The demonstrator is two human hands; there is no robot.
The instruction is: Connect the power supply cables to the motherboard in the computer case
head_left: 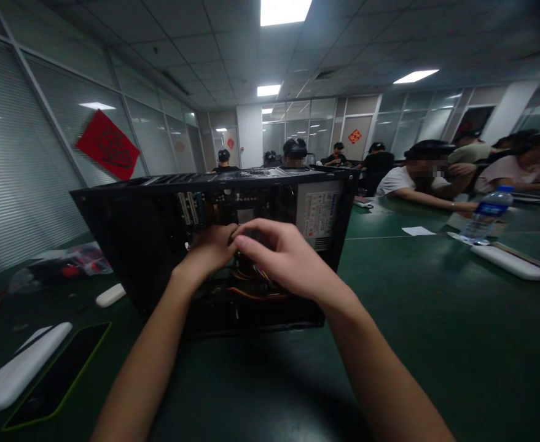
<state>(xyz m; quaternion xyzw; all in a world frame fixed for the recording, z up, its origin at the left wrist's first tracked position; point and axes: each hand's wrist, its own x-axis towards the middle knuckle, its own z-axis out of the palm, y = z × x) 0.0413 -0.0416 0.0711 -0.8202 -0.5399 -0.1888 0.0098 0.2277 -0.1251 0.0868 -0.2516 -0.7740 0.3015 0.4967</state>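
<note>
A black computer case [233,325] stands on the green table with its open side toward me, so its inside shows. Both my hands reach into the opening. The fingers of my left hand [209,248] point inward and are mostly hidden from view. My right hand [281,255] has thumb and index finger brought together beside the left hand; anything between them is too small to make out. Below the hands run thin red and yellow cables [255,296]. Memory slots [191,207] show at the upper left inside, and a labelled power supply [318,215] sits at the upper right.
On the left of the green table [403,344] lie a white device [25,368], a black green-edged pad [62,374] and a plastic bag [80,261]. A water bottle [486,215] and a white power strip-like bar [513,261] are at right. Other people sit beyond.
</note>
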